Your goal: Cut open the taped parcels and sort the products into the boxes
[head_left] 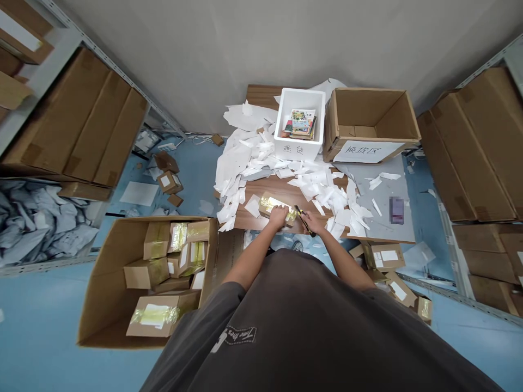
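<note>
A small taped cardboard box [267, 202] with a white label lies near the front edge of the wooden table [267, 186]. My left hand [278, 216] is closed on its near side, fingers over the label. In my right hand [312, 223] is a black and yellow utility knife [303, 215], its front end at the box's right end. Whether the blade touches the tape is too small to tell. Torn white paper scraps [322, 188] lie around the box, mostly behind it and to its right.
A white foam box [299, 149] holding small printed packets and an open cardboard carton [370, 133] stand at the table's back. On the left, a large carton [104, 283] holds several taped boxes. Shelves with cartons [81, 120] flank both sides. More boxes [384, 256] lie low at right.
</note>
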`<state>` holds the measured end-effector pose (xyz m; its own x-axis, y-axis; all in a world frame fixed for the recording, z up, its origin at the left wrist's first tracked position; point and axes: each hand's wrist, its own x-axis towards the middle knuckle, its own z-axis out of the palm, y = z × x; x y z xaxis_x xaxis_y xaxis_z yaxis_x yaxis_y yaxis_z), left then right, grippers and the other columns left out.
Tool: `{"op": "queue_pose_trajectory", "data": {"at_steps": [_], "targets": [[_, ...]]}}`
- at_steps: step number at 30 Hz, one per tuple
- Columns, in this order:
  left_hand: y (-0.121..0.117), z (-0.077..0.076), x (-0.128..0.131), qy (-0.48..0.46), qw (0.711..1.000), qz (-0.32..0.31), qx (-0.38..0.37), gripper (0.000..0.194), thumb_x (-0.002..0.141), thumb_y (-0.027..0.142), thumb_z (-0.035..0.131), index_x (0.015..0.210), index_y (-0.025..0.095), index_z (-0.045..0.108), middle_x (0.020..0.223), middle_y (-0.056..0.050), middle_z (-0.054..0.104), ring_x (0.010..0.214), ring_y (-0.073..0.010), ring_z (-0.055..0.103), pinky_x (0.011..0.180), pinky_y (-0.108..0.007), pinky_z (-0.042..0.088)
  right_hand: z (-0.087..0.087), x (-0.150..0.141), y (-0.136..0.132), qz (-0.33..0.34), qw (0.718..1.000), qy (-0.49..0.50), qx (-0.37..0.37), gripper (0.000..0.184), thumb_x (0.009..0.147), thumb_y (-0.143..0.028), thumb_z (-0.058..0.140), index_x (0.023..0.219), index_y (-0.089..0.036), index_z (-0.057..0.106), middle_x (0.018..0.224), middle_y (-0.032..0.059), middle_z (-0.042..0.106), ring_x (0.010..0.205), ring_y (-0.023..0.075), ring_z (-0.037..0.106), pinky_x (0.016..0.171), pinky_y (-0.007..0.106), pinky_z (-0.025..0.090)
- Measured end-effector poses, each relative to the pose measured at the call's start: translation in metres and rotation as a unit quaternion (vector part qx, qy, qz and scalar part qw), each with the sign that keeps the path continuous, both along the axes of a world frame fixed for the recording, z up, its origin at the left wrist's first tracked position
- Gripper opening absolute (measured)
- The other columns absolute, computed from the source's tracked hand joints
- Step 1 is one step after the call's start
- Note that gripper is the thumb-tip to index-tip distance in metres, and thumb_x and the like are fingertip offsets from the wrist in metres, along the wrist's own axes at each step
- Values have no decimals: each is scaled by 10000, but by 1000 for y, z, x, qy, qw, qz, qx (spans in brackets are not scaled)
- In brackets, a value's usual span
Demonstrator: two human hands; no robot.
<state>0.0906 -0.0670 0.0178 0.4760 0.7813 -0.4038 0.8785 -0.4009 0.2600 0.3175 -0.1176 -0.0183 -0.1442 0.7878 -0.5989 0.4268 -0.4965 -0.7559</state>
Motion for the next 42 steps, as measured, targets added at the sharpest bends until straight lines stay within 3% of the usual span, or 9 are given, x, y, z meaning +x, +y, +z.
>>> {"op": "queue_pose_trajectory", "data": {"at_steps": [3,8,14,18,24,29,34,36,42], "targets": [[-1,1,-1,10,1000,3,-4,741,722,182,949,1363,139,581,1232,-199,763,1247,-372,687,1117,-415,450,2,12,3,89,994,-20,54,464,1036,-678,589,1069,-233,718,827,16,750,829,246,715,839,353,567],[-4,4,-3,24,1000,3,0,723,710,243,981,1316,160,596,1265,-187,750,1272,-353,682,1126,-400,444,8,22,40,200,968,-111,102,325,967,-568,738,913,-251,780,987,74,806,975,303,714,921,362,509],[-6,5,-4,29,1000,7,-3,750,690,291,1008,1305,194,590,1250,-154,764,1255,-341,698,1132,-397,443,9,32,52,189,968,-134,92,336,893,-573,829,811,-250,789,862,68,788,858,284,698,846,339,495],[-8,8,-6,23,1000,13,2,742,704,274,999,1316,181,589,1310,-186,745,1334,-348,663,1156,-397,426,9,28,47,253,960,-108,55,318,922,-558,789,849,-249,812,860,61,790,871,284,693,837,340,503],[-9,14,-7,14,1000,13,5,650,759,301,965,1300,198,620,1275,-152,759,1285,-338,688,1161,-410,436,11,20,23,202,974,-70,81,314,938,-555,762,840,-259,801,980,62,818,957,291,710,886,340,521],[-7,10,-19,-54,997,59,-2,774,890,429,871,1563,259,527,1471,-153,693,1423,-341,609,1209,-446,444,12,46,-8,169,981,-81,53,409,970,-632,685,859,-252,786,839,34,765,813,260,698,811,333,537],[9,-7,-30,-7,997,82,11,1090,757,478,968,1685,300,427,1778,-189,378,1690,-468,186,1329,-659,237,17,49,-23,74,992,-80,70,479,1047,-663,559,1058,-259,817,1060,58,814,1028,314,741,915,382,567],[17,-14,-32,6,997,77,0,1171,708,545,987,1701,305,415,1810,-190,309,1703,-486,113,1339,-674,186,17,42,-24,54,993,-78,72,448,1065,-622,554,1140,-271,822,1190,60,815,1150,331,732,987,404,566],[26,-24,-37,-35,998,41,18,941,885,580,834,1700,322,439,1781,-177,387,1691,-432,240,1348,-624,224,15,14,-31,99,983,-107,113,369,1065,-445,610,1373,-323,772,1405,59,760,1331,341,678,1110,434,521]]}}
